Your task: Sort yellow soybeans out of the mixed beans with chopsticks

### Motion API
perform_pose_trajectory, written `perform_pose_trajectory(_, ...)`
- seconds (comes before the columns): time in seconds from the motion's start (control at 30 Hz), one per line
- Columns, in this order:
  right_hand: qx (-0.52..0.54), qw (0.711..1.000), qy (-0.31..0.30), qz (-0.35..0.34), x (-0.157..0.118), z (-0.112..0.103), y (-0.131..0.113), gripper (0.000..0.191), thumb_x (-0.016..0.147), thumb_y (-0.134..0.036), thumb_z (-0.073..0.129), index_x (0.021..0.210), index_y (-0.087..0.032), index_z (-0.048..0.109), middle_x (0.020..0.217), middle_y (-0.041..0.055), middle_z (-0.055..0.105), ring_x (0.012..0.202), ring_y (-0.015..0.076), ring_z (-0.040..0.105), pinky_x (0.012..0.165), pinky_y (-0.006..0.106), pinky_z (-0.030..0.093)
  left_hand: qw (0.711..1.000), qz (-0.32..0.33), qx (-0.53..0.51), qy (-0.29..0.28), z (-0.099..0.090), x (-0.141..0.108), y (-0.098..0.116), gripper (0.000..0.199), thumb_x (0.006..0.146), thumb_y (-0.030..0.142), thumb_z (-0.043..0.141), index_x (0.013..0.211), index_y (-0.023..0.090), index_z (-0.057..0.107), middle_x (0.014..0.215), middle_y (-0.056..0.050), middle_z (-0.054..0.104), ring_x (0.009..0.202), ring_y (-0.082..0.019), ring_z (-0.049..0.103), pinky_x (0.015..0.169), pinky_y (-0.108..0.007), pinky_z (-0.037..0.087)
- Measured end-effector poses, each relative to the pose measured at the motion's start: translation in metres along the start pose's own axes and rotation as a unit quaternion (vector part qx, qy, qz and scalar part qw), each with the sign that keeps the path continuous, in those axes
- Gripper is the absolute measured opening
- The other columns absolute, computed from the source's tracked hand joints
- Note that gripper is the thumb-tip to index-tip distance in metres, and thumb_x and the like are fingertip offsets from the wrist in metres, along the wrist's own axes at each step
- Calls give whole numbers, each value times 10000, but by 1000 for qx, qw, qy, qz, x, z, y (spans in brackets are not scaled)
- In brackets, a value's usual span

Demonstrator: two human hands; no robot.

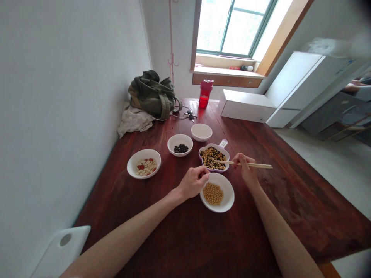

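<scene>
My left hand [193,182] reaches across the dark red wooden table [290,193], its fingers [204,177] curled loosely closed with nothing that I can see between them. They sit at the rim of a white bowl of yellow soybeans [213,194], though from up here I can't be sure they're actually touching it. My right hand [245,169] is closed around a pair of wooden chopsticks [257,165], which I hold level, their tips reaching over a small purple-rimmed dish with a handle [220,148]. That dish is heaped with mixed beans [212,158], dark and pale together, and the soybean bowl sits just in front of it, between my hands.

Farther along, a white bowl of black beans [181,148] stands beside the dish, and a plain white bowl [201,132] sits beyond them. To the left is a white bowl of pale nuts and red pieces [144,166]. At the far end of the table are a red shaker bottle [205,94], a bunched olive-green bag [152,95], a crumpled pale cloth [133,121], a set of keys [189,115] and a white box [246,105]. Behind them, a pink coat stand [171,38] rises against the wall, near a bright window [232,27]
</scene>
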State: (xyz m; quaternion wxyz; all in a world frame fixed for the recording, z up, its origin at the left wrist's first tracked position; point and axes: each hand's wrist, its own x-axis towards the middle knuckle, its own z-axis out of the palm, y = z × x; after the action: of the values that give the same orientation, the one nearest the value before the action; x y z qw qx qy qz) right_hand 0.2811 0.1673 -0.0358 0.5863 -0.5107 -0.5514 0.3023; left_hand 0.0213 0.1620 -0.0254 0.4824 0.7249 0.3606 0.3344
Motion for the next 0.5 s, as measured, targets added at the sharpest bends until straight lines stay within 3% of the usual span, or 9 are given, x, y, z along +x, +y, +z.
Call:
perform_pose_trajectory(0.17,-28,999,19,-7,-2,2,-5,567,1000,-575,513,595,-200,645,566,20,594,558,146,538,568,289,416,1000,-1,1,0,-1,0,3,222,926,265,548,844,124,699,711,-9,638,632,-117,531,597,-221,373)
perform_pose_trajectory(0.37,115,990,82,19,2,8,3,491,982,-552,565,641,-205,634,570,-1,579,546,144,567,562,276,453,1000,-3,-6,1,-2,0,5,219,924,266,555,842,123,698,702,-8,632,631,-117,531,597,-216,379)
perform_pose_trajectory(0.5,173,982,70,28,3,11,8,474,986,-538,558,647,-210,606,566,-5,581,530,146,589,552,277,472,1000,-4,-1,0,-1,0,3,215,922,266,557,847,121,697,706,-10,636,631,-118,531,593,-221,375)
